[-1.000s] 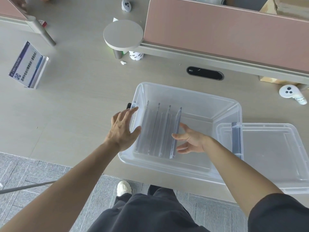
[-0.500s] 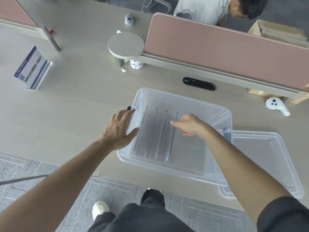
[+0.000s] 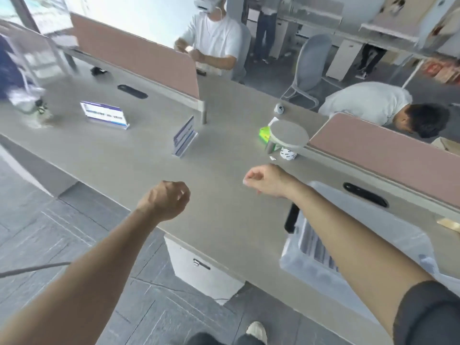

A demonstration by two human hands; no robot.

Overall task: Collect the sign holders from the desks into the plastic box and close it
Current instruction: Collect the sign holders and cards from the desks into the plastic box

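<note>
The clear plastic box [image 3: 296, 260] sits at the lower right of the desk, partly behind my right forearm, with several clear sign holders [image 3: 315, 247] standing in it. Two sign holders with blue-and-white inserts stand further along the desk: one [image 3: 184, 138] near the divider post, one [image 3: 104, 114] farther left. My left hand [image 3: 165, 201] hovers over the desk's front edge, fingers curled, holding nothing. Above the desk to the left of the box, my right hand [image 3: 266, 180] is loosely curled and empty too.
Pink dividers [image 3: 139, 61] run along the desk's back. A round grey stand [image 3: 288, 134], a green packet [image 3: 264, 135] and a white patterned cup [image 3: 287, 153] sit ahead of my right hand. Two people [image 3: 368, 103] are behind the dividers. A drawer unit [image 3: 199, 265] hangs under the desk.
Both hands have left the box and moved left over the bare desk, now curled. The view swung up and left, bringing the two desk sign holders into sight.
</note>
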